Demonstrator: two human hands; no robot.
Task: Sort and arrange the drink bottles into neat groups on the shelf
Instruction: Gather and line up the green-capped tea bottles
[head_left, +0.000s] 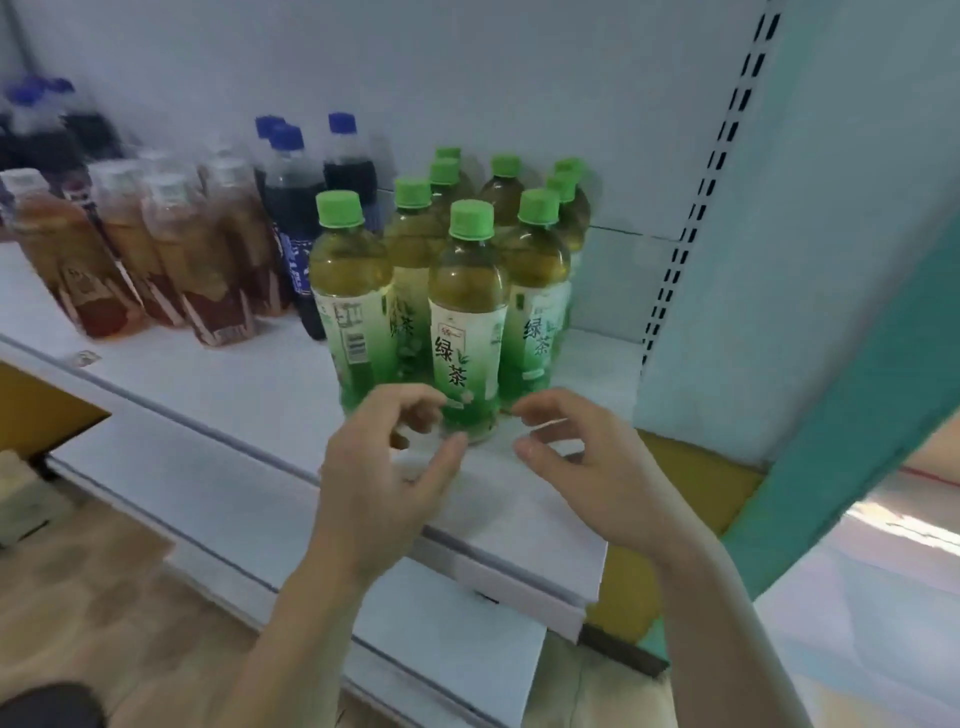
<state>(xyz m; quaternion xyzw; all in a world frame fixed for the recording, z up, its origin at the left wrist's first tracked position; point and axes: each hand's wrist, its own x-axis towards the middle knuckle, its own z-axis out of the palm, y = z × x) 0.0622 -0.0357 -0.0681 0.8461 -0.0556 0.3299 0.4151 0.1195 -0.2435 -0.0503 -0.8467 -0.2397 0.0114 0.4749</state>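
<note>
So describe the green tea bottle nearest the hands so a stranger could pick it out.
On the white shelf, find the green-capped cluster at its right end. The front green tea bottle stands nearest the shelf edge, just beyond both hands. Unlike its left neighbour, its label characters face forward.

A shop: slotted shelf upright (711, 171), grouped drink bottles (457, 270).

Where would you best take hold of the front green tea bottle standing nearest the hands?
Probably round the labelled middle of the front green tea bottle, coming from the open shelf-edge side. It stands upright with straight, round sides there, while other green-capped bottles crowd close behind and beside it. The left hand and right hand both hover near its base, holding nothing.
</note>
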